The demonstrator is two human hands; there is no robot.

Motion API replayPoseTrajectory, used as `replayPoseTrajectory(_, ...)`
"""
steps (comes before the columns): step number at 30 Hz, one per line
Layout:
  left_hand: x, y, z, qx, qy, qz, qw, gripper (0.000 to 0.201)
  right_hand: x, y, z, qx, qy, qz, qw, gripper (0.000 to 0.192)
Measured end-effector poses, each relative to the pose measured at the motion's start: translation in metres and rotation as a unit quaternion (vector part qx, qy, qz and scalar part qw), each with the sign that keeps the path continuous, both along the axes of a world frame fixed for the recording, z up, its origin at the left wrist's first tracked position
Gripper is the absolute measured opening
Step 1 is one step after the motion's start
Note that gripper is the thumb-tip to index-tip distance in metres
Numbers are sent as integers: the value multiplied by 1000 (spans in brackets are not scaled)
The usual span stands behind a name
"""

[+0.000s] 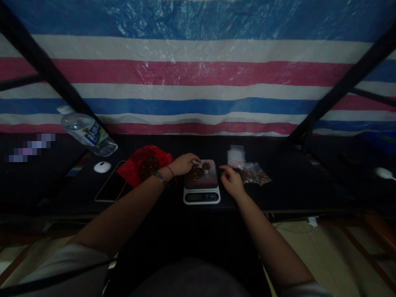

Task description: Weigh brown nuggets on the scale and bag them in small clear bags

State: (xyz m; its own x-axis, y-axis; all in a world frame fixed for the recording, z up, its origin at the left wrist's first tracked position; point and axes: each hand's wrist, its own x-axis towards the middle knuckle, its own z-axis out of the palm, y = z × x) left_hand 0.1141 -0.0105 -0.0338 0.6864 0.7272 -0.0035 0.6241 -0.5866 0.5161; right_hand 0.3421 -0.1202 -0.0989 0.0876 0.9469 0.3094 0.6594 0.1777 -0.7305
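Note:
A white kitchen scale [187,197] with a metal top sits in front of me. Loose brown pieces [198,173], perhaps nuts or seeds, lie on its plate beside a small cup [206,170] of similar pieces. My left hand [184,165] reaches over the plate's left edge, fingers stretched towards the loose pieces, with no object visible in it. Just right of the scale rests my right hand [232,181], index finger out, the others partly bent, seemingly holding nothing. Beside my left wrist, a red plastic bag [131,169] gapes around more brown pieces.
Filled clear zip bags [256,174] and flat clear bags [236,154] lie right of my right hand. A phone [109,187], a white oval object [102,166] and a tilted plastic bottle [88,130] are at left. A white spoon [384,173] lies far right. Striped sheeting [198,74] hangs behind the table.

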Motion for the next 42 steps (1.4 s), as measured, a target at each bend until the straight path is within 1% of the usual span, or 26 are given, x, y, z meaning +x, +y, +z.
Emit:
replayPoseTrajectory(4,-16,-18,3,8,-61,80,995,37,0,0,0,10,-10,-6,1000,34)
replayPoseTrajectory(8,-35,-48,-1,10,-96,106,990,35,0,0,-3,29,8,-16,999,31)
replayPoseTrajectory(10,-44,-63,-6,18,-107,112,988,35,0,2,-2,60,23,-27,998,30)
replayPoseTrajectory(12,-52,-75,-11,28,-118,104,987,35,-2,6,1,93,18,-25,995,34)
replayPoseTrajectory(14,-58,-84,-16,37,-126,85,988,34,-7,13,6,104,-2,-5,995,45)
replayPoseTrajectory(16,-63,-91,-19,42,-132,76,987,33,-15,21,9,94,-18,17,995,55)
replayPoseTrajectory(17,-65,-93,-19,43,-136,77,987,32,-20,26,10,85,-24,24,996,57)
replayPoseTrajectory(19,-68,-97,-19,41,-145,87,985,31,-28,34,9,67,-35,33,997,54)
replayPoseTrajectory(22,-73,-102,-19,35,-159,98,982,30,-36,43,7,52,-57,34,996,39)
replayPoseTrajectory(24,-78,-104,-19,31,-161,100,981,29,-36,45,8,56,-64,34,996,33)
replayPoseTrajectory(30,-85,-108,-24,24,-153,117,981,29,-27,43,17,78,-24,40,996,33)
replayPoseTrajectory(36,-84,-107,-23,6,-166,113,980,28,-22,39,30,93,-17,35,995,33)
replayPoseTrajectory(39,-82,-105,-24,4,-175,118,977,27,-23,40,26,85,-30,28,996,33)
replayPoseTrajectory(42,-78,-104,-29,-7,-188,116,975,26,-27,41,13,60,-43,25,997,32)
